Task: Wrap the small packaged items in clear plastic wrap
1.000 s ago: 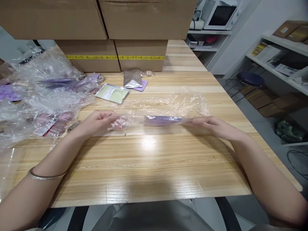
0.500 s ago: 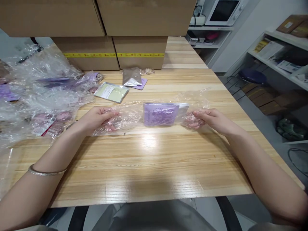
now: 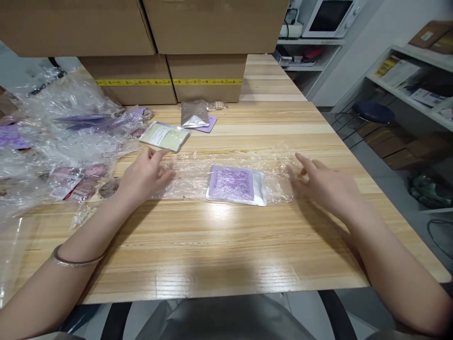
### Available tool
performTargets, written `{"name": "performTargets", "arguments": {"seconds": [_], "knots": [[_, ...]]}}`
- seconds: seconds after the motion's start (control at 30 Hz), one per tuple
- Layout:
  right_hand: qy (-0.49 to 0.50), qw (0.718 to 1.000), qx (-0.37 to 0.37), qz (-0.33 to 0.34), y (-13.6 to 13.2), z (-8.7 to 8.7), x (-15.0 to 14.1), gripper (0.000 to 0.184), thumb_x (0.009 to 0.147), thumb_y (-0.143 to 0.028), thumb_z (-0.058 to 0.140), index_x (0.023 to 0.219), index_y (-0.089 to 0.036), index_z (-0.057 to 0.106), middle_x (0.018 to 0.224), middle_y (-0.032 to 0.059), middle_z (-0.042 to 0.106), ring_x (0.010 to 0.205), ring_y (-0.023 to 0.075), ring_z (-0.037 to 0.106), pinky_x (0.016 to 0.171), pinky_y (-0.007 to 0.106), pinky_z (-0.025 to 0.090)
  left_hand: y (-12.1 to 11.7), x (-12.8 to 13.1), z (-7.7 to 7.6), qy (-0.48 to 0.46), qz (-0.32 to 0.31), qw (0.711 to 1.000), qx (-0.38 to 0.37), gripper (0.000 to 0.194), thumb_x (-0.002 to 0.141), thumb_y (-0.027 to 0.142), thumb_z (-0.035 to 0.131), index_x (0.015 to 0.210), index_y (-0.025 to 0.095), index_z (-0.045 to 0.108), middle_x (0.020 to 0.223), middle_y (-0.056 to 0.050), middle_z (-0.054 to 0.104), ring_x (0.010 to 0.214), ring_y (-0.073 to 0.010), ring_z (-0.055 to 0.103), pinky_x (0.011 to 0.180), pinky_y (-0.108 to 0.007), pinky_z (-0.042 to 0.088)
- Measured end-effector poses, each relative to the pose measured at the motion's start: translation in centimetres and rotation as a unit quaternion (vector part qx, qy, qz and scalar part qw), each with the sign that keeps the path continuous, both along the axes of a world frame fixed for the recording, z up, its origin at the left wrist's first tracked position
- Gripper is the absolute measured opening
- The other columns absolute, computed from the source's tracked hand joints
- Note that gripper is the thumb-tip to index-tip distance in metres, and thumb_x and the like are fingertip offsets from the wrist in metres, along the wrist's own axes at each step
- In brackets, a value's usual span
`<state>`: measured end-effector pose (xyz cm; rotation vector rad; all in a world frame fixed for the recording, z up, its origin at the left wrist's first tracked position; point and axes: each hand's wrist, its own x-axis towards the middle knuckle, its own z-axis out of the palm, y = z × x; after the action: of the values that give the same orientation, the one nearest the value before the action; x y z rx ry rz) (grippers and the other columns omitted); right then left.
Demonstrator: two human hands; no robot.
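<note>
A clear plastic bag (image 3: 276, 177) lies flat on the wooden table (image 3: 226, 245) with a purple patterned sachet (image 3: 236, 184) inside it at the middle. My left hand (image 3: 145, 175) rests at the bag's left end with fingers loosely spread, holding nothing. At the bag's right end my right hand (image 3: 323, 184) hovers with its fingers stretched apart, also holding nothing.
A heap of crumpled clear plastic (image 3: 60, 132) with purple and pink sachets fills the table's left. A pale green sachet (image 3: 164, 136) and a silver pouch (image 3: 194, 114) lie behind. Stacked cardboard boxes (image 3: 170, 52) line the back. Shelves (image 3: 414, 80) and a stool (image 3: 371, 113) stand right.
Both hands held the bag stretched above the table and turned it so the purple sachet faced up. The bag has since come down flat and both hands have let go.
</note>
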<state>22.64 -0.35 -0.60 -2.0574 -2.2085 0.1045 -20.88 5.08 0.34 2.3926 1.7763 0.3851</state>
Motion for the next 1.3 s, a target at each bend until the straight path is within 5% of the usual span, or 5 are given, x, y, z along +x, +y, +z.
{"name": "performTargets", "arguments": {"seconds": [0.2, 0.53, 0.83, 1.13, 1.3], "knots": [[0.057, 0.95, -0.039, 0.305, -1.7, -0.1, -1.3, 0.084, 0.082, -0.031, 0.064, 0.158, -0.027, 0.029, 0.159, 0.0055, 0.038, 0.147, 0.0327, 0.033, 0.121, 0.059, 0.027, -3.0, 2.9, -0.1, 0.036, -0.31, 0.947, -0.079, 0.06, 0.093, 0.048, 0.054, 0.148, 0.024, 0.045, 0.155, -0.011, 0.043, 0.142, -0.031, 0.04, 0.117, -0.048, 0.035], [0.039, 0.97, 0.02, 0.239, -1.3, -1.1, -2.4, 0.042, 0.091, -0.014, 0.043, 0.119, -0.026, 0.073, 0.118, 0.006, 0.074, 0.107, 0.0299, 0.07, 0.087, 0.048, 0.058, -2.8, 2.8, 0.2, 0.018, -0.199, 0.977, -0.073, 0.039, 0.095, 0.031, 0.037, 0.113, 0.019, 0.069, 0.114, -0.009, 0.074, 0.098, -0.0248, 0.07, 0.087, -0.036, 0.053], [0.031, 0.99, 0.104, 0.086, -0.9, 0.5, -3.6, 0.024, 0.077, -0.01, 0.042, 0.068, -0.023, 0.059, 0.066, 0.0037, 0.069, 0.06, 0.02, 0.065, 0.054, 0.028, 0.04, -2.8, 4.5, 3.0, -0.063, -0.064, 0.995, -0.039, 0.026, 0.083, 0.028, 0.036, 0.065, 0.021, 0.053, 0.06, 0.0, 0.061, 0.058, -0.0166, 0.057, 0.059, -0.027, 0.038], [-0.143, 0.987, 0.047, 0.049, 0.2, -1.6, -4.9, 0.026, 0.09, -0.017, 0.041, 0.098, -0.018, 0.066, 0.084, 0.0128, 0.074, 0.066, 0.0269, 0.066, 0.052, 0.032, 0.034, -1.8, 5.1, -0.1, 0.195, -0.098, 0.976, -0.029, 0.028, 0.094, 0.026, 0.036, 0.096, 0.018, 0.063, 0.091, -0.01, 0.071, 0.073, -0.0243, 0.066, 0.061, -0.032, 0.041], [-0.063, 0.978, 0.167, 0.109, -0.8, -1.3, -5.4, 0.046, 0.092, -0.02, 0.042, 0.136, -0.012, 0.053, 0.131, 0.0219, 0.062, 0.122, 0.0377, 0.058, 0.099, 0.055, 0.043, -3.8, 5.4, 0.4, 0.152, -0.121, 0.962, 0.193, 0.032, 0.096, 0.027, 0.04, 0.106, 0.012, 0.066, 0.109, -0.02, 0.067, 0.094, -0.0309, 0.064, 0.074, -0.041, 0.047]]}}
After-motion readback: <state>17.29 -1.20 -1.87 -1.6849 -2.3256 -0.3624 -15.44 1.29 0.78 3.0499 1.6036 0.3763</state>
